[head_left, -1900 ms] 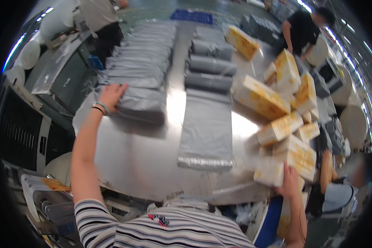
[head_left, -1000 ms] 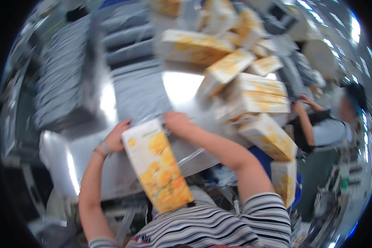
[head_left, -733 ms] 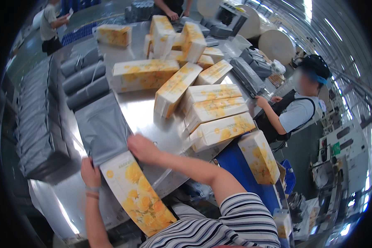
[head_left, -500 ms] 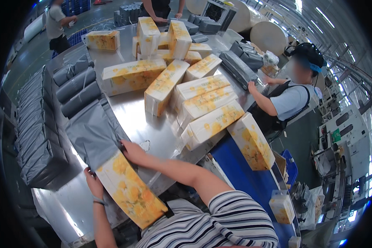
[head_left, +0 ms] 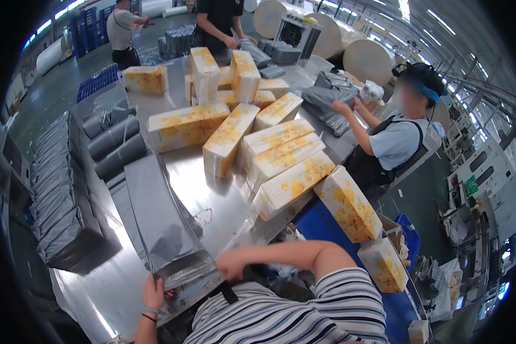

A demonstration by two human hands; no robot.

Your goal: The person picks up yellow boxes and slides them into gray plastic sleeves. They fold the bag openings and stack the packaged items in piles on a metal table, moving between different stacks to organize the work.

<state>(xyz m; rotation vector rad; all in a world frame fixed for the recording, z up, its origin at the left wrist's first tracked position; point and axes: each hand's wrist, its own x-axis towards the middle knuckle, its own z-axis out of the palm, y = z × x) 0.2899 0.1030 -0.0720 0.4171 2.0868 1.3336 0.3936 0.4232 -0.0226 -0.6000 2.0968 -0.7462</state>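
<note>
A grey plastic bag [head_left: 160, 215] lies lengthwise on the metal table in front of me, pulled over a long boxy shape. Its open end faces me, with a shiny film edge. My left hand [head_left: 153, 293] is closed on the left corner of that end, thumb and fingers pinching the plastic. At the right corner my right hand [head_left: 233, 264] is closed and slightly blurred, its fingers against the film edge. The flowered pack seen earlier is hidden by the bag. More flat grey bags lie under and beside it.
White-and-yellow flowered packs [head_left: 229, 140] stand and lie across the metal table [head_left: 192, 178]. Rolled grey bags [head_left: 117, 143] lie at left, beside a row of filled grey bags [head_left: 69, 195]. A blue conveyor [head_left: 321, 221] carries packs at right. A co-worker [head_left: 404, 132] handles grey plastic.
The flowered pack between my hands has gone inside the grey bag. Both hands have come nearer my body, the right one also moving rightward. On the conveyor, a pack has moved up.
</note>
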